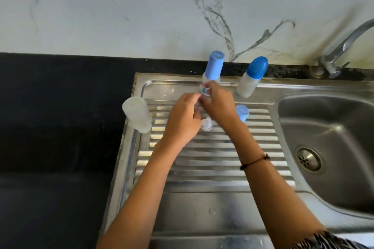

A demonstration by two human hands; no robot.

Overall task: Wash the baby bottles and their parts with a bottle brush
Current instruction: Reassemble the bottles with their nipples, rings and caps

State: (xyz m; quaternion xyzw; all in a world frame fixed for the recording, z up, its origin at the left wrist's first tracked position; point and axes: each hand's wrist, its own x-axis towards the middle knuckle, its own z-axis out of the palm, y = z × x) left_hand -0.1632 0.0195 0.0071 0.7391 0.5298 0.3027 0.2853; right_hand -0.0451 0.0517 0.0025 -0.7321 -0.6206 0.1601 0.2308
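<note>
Bottle (212, 70): upright on my drainboard's (212, 159) far edge, long axis vertical, light-blue cap up.
Right hand (217, 105): my fingers curl round its lower body.
Left hand (182, 119): fingertips at its base; grip unclear.

The right hand (217, 103) covers the lower body of the bottle with the light-blue cap (213, 66), so how its fingers close on the bottle cannot be seen; motion blur softens the fingertips. The left hand (182, 119) hides whatever lies under its fingers, and whether it pinches anything cannot be told. A small clear part (206, 125) between the two wrists is half hidden and too blurred to name. The small blue cap (242, 113) is partly behind the right wrist. The tap (344, 44) runs out of the picture's right edge, spout unseen. The sink basin (327, 147) is cut off at the right. A patterned sleeve (327, 241) is cropped at the bottom edge.
</note>
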